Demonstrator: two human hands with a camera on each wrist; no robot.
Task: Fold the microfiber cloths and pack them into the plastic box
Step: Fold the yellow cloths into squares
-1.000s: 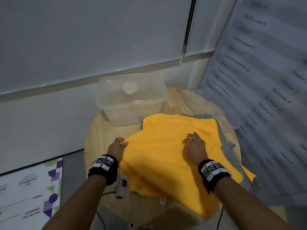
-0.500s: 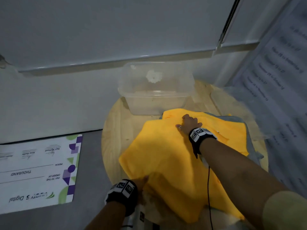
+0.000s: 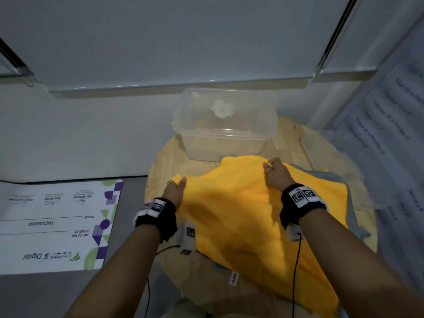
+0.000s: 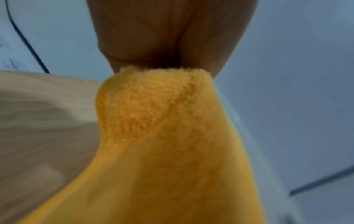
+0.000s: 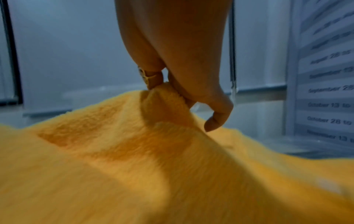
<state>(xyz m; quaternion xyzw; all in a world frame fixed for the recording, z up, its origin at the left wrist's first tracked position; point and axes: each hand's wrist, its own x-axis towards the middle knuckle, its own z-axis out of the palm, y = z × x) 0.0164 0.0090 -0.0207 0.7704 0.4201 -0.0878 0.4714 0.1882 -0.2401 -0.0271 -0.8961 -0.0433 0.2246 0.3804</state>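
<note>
Left hand (image 3: 175, 191) extended over left edge of round wooden table (image 3: 160, 164), fingers and thumb pinching left corner of yellow microfiber cloth (image 3: 247, 216). Right hand (image 3: 278, 174) reaching forward near table centre, thumb and fingers pinching cloth's far corner, just before clear plastic box (image 3: 223, 125) at table's back edge. Cloth spread across table over grey cloth (image 3: 344, 180). Half second ago left hand sat low at near edge; since moved up to left corner.
</note>
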